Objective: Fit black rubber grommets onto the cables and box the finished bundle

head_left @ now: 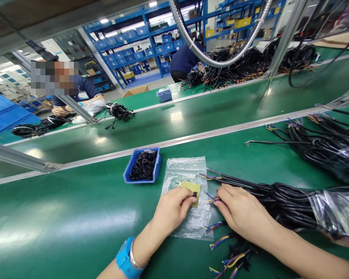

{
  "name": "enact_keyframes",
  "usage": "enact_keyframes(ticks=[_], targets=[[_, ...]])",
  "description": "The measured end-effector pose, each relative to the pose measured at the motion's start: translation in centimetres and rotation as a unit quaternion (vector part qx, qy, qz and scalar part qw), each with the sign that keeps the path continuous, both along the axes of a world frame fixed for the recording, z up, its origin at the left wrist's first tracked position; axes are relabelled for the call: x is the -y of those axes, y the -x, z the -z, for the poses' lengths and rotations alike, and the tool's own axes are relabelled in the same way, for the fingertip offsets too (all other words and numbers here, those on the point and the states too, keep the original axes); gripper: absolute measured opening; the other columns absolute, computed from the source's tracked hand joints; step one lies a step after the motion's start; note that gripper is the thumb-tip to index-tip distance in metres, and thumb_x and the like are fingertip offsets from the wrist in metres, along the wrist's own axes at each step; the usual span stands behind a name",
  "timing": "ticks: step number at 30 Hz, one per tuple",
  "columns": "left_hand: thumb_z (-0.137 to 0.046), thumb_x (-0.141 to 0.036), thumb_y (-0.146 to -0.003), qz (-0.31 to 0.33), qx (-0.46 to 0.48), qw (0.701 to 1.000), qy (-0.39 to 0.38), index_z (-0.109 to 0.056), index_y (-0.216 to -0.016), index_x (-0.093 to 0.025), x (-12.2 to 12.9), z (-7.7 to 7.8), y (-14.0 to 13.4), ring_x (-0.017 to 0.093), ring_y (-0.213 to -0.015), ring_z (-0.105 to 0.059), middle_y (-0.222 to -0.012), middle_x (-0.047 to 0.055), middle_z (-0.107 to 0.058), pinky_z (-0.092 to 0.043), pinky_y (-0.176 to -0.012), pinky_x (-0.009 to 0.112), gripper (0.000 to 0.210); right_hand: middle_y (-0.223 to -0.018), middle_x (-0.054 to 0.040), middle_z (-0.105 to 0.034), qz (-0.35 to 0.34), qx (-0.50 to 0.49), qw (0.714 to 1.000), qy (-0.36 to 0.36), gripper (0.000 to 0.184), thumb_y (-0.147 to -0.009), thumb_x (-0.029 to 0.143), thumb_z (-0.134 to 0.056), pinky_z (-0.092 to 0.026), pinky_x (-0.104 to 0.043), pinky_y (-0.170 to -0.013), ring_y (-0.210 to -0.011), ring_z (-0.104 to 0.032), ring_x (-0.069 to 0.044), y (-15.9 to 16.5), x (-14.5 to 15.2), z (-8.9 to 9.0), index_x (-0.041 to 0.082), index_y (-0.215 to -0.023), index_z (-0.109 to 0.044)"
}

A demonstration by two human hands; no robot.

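Black piece (194,194) sits pinched in my left grip (171,207), over a yellow pad (191,186) and bag (186,164); my right grip (240,207) is clamped on a multicoloured cable end (213,199). From here I judge this a pairing step, calling next for careful alignment. The piece looks small, its detail unreadable to me.

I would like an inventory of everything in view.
Bench: one, green, foreground
Bag: one, clear, on bench
Piece: one, yellow, within bag outline
Small part: one, black, over bag
Bin: one, blue, left of bag
Parts: many, black, in bin
Cables: many, black, right
Far cables: many, black, background
Hose: one, silver, overhead
Shelving: several, blue, background
People: two, blue tops, background
Wristband: one, blue, left wrist
Left hand: one, holding small part
Right hand: one, gripping cable
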State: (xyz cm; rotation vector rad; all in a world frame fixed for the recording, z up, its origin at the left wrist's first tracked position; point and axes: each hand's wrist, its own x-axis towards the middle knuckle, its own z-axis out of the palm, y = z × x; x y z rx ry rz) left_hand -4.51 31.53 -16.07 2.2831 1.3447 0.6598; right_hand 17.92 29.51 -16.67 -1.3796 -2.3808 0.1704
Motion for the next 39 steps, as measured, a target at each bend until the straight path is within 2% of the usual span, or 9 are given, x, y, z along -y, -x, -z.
enact_keyframes(ticks=[4,9,13,17,22,31,34,36,39], targets=[[-0.056,-0.025,-0.085,0.046,-0.14,0.981,-0.124,-0.067,-0.076,-0.018,0.4,-0.5,-1.0,0.019,-0.072,-0.053,-0.078,0.005,-0.06,-0.043,-0.061,0.032,0.016,-0.089,-0.0079,-0.062,0.002,-0.002,1.0,0.008,0.015,-0.091,0.023,-0.044,-0.048,-0.039,-0.073,-0.081,-0.06,-0.023,0.0,0.0,-0.2,0.017,-0.089,-0.058],[-0.054,-0.021,-0.083,0.071,-0.204,0.967,-0.137,-0.06,-0.064,-0.017,0.8,-0.8,-1.7,0.021,-0.069,-0.049,-0.07,0.005,-0.057,-0.043,-0.059,0.035,0.02,-0.082,-0.0054,-0.062,-0.005,-0.018,1.0,0.011,0.017,-0.093,0.024,-0.043,-0.048,-0.037,-0.073,-0.076,-0.06,-0.021,0.0,0.0,-0.4,0.018,-0.092,-0.058],[-0.051,-0.018,-0.084,0.037,-0.117,0.985,-0.119,-0.057,-0.072,-0.016,0.3,-0.6,-0.8,0.021,-0.082,-0.055,-0.086,0.007,-0.063,-0.048,-0.073,0.035,0.013,-0.089,-0.0061,-0.065,-0.018,-0.07,0.997,-0.014,0.019,-0.094,0.023,-0.04,-0.049,-0.035,-0.076,-0.081,-0.06,-0.02,-0.2,-0.1,-0.4,0.018,-0.103,-0.056],[-0.045,-0.019,-0.088,-0.047,-0.051,0.994,-0.079,-0.051,-0.08,-0.018,-0.9,-1.2,1.0,0.023,-0.104,-0.058,-0.111,0.011,-0.064,-0.044,-0.091,0.038,0.01,-0.089,-0.0062,-0.065,-0.024,-0.087,0.996,-0.004,0.019,-0.094,0.025,-0.041,-0.049,-0.034,-0.078,-0.082,-0.061,-0.019,-0.3,-0.1,-0.5,0.018,-0.099,-0.058],[-0.037,-0.021,-0.091,-0.096,-0.152,0.982,0.063,-0.05,-0.094,-0.02,-1.4,-2.0,2.5,0.027,-0.097,-0.065,-0.11,0.013,-0.067,-0.048,-0.078,0.038,0.014,-0.085,-0.0068,-0.065,-0.029,-0.081,0.996,-0.006,0.021,-0.094,0.026,-0.041,-0.05,-0.034,-0.077,-0.079,-0.061,-0.019,-0.4,0.0,-0.5,0.018,-0.095,-0.06],[-0.038,-0.016,-0.088,-0.098,-0.189,0.971,0.107,-0.048,-0.084,-0.02,-1.3,-3.4,4.2,0.033,-0.095,-0.065,-0.097,0.016,-0.069,-0.045,-0.073,0.038,0.012,-0.087,-0.0055,-0.065,-0.036,-0.09,0.995,0.012,0.017,-0.093,0.025,-0.043,-0.05,-0.035,-0.078,-0.081,-0.061,-0.019,-0.5,0.1,-0.6,0.019,-0.097,-0.058],[-0.041,-0.021,-0.089,-0.116,-0.111,0.984,0.077,-0.048,-0.081,-0.021,-1.0,-3.5,3.8,0.03,-0.093,-0.065,-0.1,0.013,-0.069,-0.045,-0.075,0.038,0.01,-0.09,-0.0057,-0.065,-0.026,-0.112,0.993,0.007,0.015,-0.092,0.025,-0.045,-0.051,-0.035,-0.076,-0.082,-0.062,-0.019,-0.5,0.1,-0.7,0.019,-0.102,-0.055],[-0.045,-0.028,-0.089,-0.114,0.044,0.989,0.087,-0.049,-0.079,-0.021,-0.4,-3.4,2.8,0.025,-0.09,-0.065,-0.1,0.01,-0.068,-0.047,-0.075,0.036,0.013,-0.091,-0.0057,-0.064,-0.025,-0.148,0.989,-0.012,0.015,-0.091,0.023,-0.047,-0.052,-0.032,-0.073,-0.08,-0.062,-0.018,-0.4,0.1,-0.9,0.018,-0.105,-0.052],[-0.057,-0.041,-0.083,-0.07,0.315,0.921,0.22,-0.048,-0.074,-0.019,0.6,-2.9,0.4,0.018,-0.074,-0.066,-0.094,0.008,-0.068,-0.051,-0.069,0.031,0.026,-0.092,-0.0053,-0.064,-0.069,-0.216,0.972,-0.065,0.015,-0.091,0.017,-0.047,-0.052,-0.029,-0.075,-0.083,-0.062,-0.015,-0.2,0.2,-1.5,0.019,-0.105,-0.052]])
